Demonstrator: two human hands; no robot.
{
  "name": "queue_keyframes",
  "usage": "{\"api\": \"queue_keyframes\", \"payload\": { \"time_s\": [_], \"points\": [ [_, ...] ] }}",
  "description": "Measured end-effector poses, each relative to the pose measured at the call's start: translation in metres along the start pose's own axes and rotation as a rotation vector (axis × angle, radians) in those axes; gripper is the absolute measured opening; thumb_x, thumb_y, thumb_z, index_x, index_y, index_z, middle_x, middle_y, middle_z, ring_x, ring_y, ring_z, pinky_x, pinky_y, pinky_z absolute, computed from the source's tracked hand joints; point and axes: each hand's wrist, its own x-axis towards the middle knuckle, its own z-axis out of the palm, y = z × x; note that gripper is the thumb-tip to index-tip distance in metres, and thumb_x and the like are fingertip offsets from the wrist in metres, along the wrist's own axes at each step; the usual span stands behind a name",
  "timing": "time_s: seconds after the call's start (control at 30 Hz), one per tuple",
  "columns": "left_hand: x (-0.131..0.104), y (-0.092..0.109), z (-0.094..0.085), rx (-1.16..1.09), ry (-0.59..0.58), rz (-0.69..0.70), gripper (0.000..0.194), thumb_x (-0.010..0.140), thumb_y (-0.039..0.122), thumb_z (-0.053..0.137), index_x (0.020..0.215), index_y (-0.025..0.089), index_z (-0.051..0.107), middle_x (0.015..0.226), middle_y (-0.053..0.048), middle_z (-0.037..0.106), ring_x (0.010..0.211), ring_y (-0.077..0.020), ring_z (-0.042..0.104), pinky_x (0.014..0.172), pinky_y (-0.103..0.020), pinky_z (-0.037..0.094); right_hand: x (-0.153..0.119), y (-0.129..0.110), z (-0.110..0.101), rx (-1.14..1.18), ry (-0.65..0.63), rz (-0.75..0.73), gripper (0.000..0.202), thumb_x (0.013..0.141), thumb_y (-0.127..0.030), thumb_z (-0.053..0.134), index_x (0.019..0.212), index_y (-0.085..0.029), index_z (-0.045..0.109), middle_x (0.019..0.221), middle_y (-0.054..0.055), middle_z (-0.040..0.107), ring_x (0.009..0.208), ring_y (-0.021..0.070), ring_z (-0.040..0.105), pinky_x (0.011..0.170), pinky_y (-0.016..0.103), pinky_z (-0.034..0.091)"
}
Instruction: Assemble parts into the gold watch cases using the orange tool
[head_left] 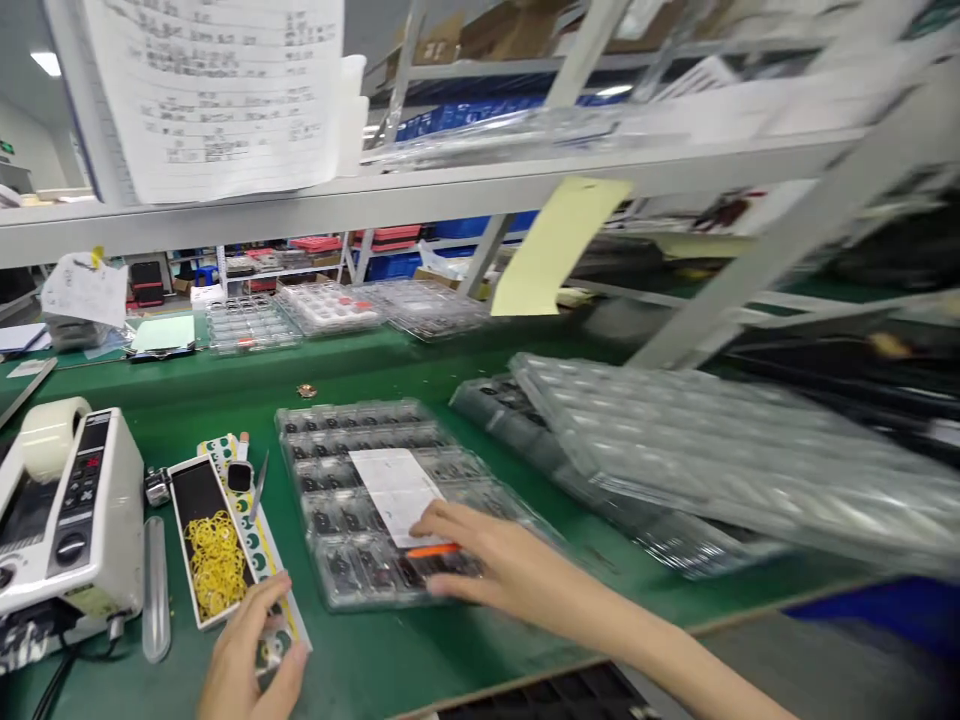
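Observation:
A clear compartment tray (337, 520) with small dark parts lies on the green table. On it rest a white paper slip (394, 490) and an orange pen (433, 551). My right hand (480, 560) reaches over the tray's front right part, fingers apart, thumb and fingertips on either side of the pen; it is not closed around it. My left hand (259, 650) is low at the left, fingers curved and apart, over the lower end of a patterned strip (259, 545). Nothing shows between its fingers. Beside it is a white box (191, 530) of yellow rubber bands (214, 565).
A tape dispenser (90, 510) stands at the left. Stacked clear trays (675, 450) lie at the right. A shelf bar (420, 195) crosses above, with a notebook (225, 100) and a hanging yellow note (555, 250). A dark tray (555, 695) shows at the bottom edge.

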Motion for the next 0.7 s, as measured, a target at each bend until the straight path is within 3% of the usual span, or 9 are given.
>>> {"api": "queue_keyframes", "payload": {
  "time_s": [0.07,0.13,0.2,0.27,0.37,0.53,0.7],
  "points": [
    [0.007,-0.002,0.019,-0.033,-0.055,-0.078,0.059,0.094,0.052,0.053,0.145,0.023,0.05,0.158,-0.013,0.038,0.138,-0.0323,0.046,0.111,-0.042,0.043,-0.021,0.003,0.014,0.064,-0.047,0.028,0.035,0.082,-0.029,0.066,0.116,-0.027,0.068,0.115,0.008,0.064,0.1,0.0269,0.066,0.08,0.032,0.052],
    [0.015,-0.008,0.034,-0.103,-0.103,-0.154,0.074,0.091,0.058,0.055,0.152,0.02,0.038,0.164,-0.014,0.025,0.145,-0.036,0.036,0.117,-0.049,0.034,-0.029,0.003,0.026,0.091,-0.013,0.021,0.031,0.086,-0.022,0.056,0.114,-0.026,0.068,0.113,0.01,0.064,0.099,0.0257,0.066,0.081,0.033,0.052],
    [0.023,-0.014,0.042,-0.209,-0.139,-0.203,0.09,0.085,0.065,0.059,0.154,0.014,0.032,0.163,-0.018,0.023,0.146,-0.0387,0.032,0.118,-0.052,0.031,-0.031,0.003,0.034,0.086,0.074,-0.039,0.031,0.09,-0.015,0.045,0.107,-0.023,0.068,0.106,0.011,0.064,0.094,0.0239,0.066,0.079,0.033,0.053],
    [0.03,-0.017,0.042,-0.299,-0.138,-0.206,0.099,0.078,0.069,0.066,0.152,0.011,0.036,0.16,-0.022,0.03,0.146,-0.0396,0.03,0.119,-0.052,0.031,-0.031,0.003,0.038,0.079,0.171,-0.125,0.033,0.09,-0.01,0.039,0.102,-0.021,0.067,0.099,0.01,0.064,0.09,0.0219,0.065,0.075,0.031,0.053],
    [0.039,-0.01,0.032,-0.326,-0.023,-0.215,0.087,0.073,0.063,0.076,0.141,0.014,0.052,0.153,-0.022,0.043,0.145,-0.0397,0.034,0.117,-0.051,0.034,-0.03,0.003,0.037,0.029,0.332,-0.233,0.034,0.087,-0.004,0.039,0.101,-0.021,0.064,0.095,0.008,0.063,0.084,0.0186,0.064,0.068,0.025,0.052],
    [0.053,0.03,0.013,-0.317,0.168,-0.22,0.063,0.076,0.054,0.076,0.127,0.019,0.063,0.147,-0.017,0.053,0.14,-0.0374,0.043,0.115,-0.052,0.037,-0.018,-0.001,0.022,-0.377,0.709,-0.45,0.04,0.072,0.01,0.04,0.088,-0.018,0.063,0.079,0.006,0.06,0.067,0.0169,0.056,0.052,0.024,0.039],
    [0.062,0.059,0.017,-0.35,0.225,-0.224,0.052,0.081,0.049,0.073,0.123,0.019,0.066,0.144,-0.016,0.056,0.137,-0.0379,0.047,0.113,-0.051,0.042,-0.01,-0.013,-0.007,-0.522,0.759,-0.592,0.028,0.079,0.007,0.047,0.083,-0.016,0.061,0.077,0.006,0.058,0.067,0.019,0.052,0.057,0.029,0.038]
  ]
}}
